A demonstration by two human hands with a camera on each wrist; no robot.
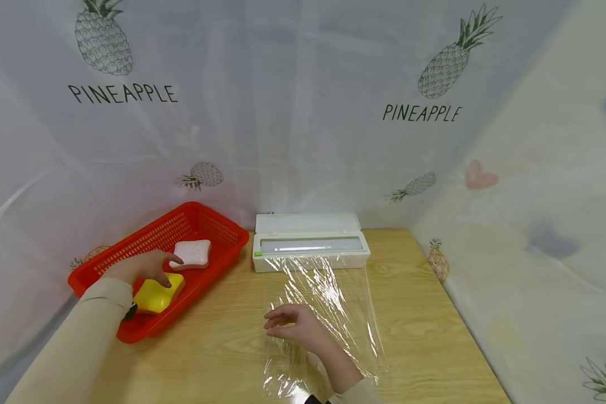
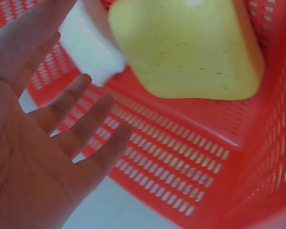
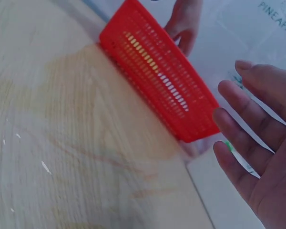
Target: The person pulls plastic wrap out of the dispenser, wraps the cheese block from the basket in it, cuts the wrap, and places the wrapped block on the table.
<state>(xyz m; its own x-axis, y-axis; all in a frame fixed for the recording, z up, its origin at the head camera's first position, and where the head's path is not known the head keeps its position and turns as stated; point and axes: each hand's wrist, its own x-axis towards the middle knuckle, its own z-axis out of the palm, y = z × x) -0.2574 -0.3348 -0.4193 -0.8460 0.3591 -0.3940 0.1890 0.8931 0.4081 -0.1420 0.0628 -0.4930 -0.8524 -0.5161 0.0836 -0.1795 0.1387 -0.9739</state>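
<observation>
My left hand [image 1: 143,266] reaches into a red plastic basket [image 1: 217,224], above a yellow sponge [image 1: 156,294]. Its fingers are spread and nothing is between them. Beyond the fingertips lies a white sponge [image 1: 192,252], which they overlap in the head view. From the left wrist, the yellow sponge [image 2: 190,52] fills the upper part of the basket. My right hand [image 1: 298,324] hovers over a sheet of clear cling film [image 1: 328,286], fingers loosely bent and holding nothing. The film runs out of a white dispenser box [image 1: 310,262] with its lid raised.
The basket stands at the left of a wooden table [image 1: 414,336], and the dispenser is at the back beside it. Pineapple-printed cloth [image 1: 293,112] hangs behind and along the sides. The table's right edge slopes away next to the cloth.
</observation>
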